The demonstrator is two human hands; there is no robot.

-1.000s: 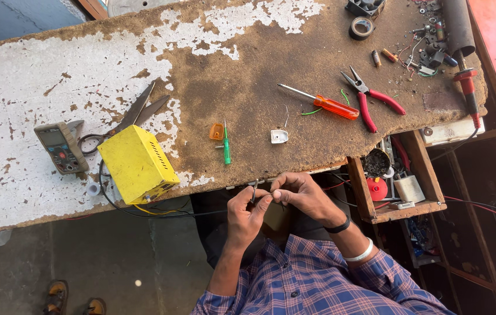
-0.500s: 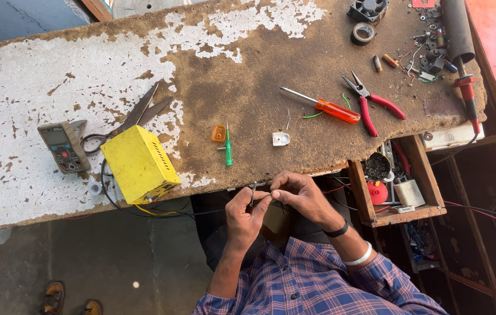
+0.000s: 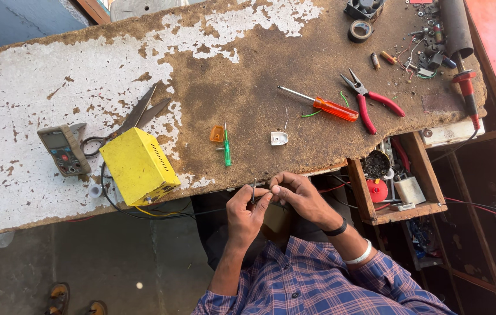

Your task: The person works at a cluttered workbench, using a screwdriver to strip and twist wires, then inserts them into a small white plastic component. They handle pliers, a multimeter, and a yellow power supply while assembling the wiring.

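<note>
A small dark component with thin leads [image 3: 255, 188] is being pinched between both hands at the near edge of the worktop [image 3: 38, 76] — too small to name more closely. The left hand [image 3: 246, 211] is gripping it from below, fingers narrow around it; the right hand [image 3: 295, 195] is closing thumb and forefinger on a lead or wire end just beside it. A thin black wire [image 3: 160, 216] is running from the hands toward the yellow box [image 3: 138, 165] to the left. Judging by this, the step in hand is fine joining or twisting of a lead — the next move is calling for a steady pinch and small finger turns, not force.

Further out: a green tester screwdriver [image 3: 226, 146], an orange clip [image 3: 217, 134] and a white plug piece [image 3: 279, 138] are lying just beyond the hands. Scissors [image 3: 131, 119] and a multimeter [image 3: 63, 150] are sitting left of the box; an orange-handled screwdriver [image 3: 323, 105] and red pliers [image 3: 370, 102] are lying to the right.
</note>
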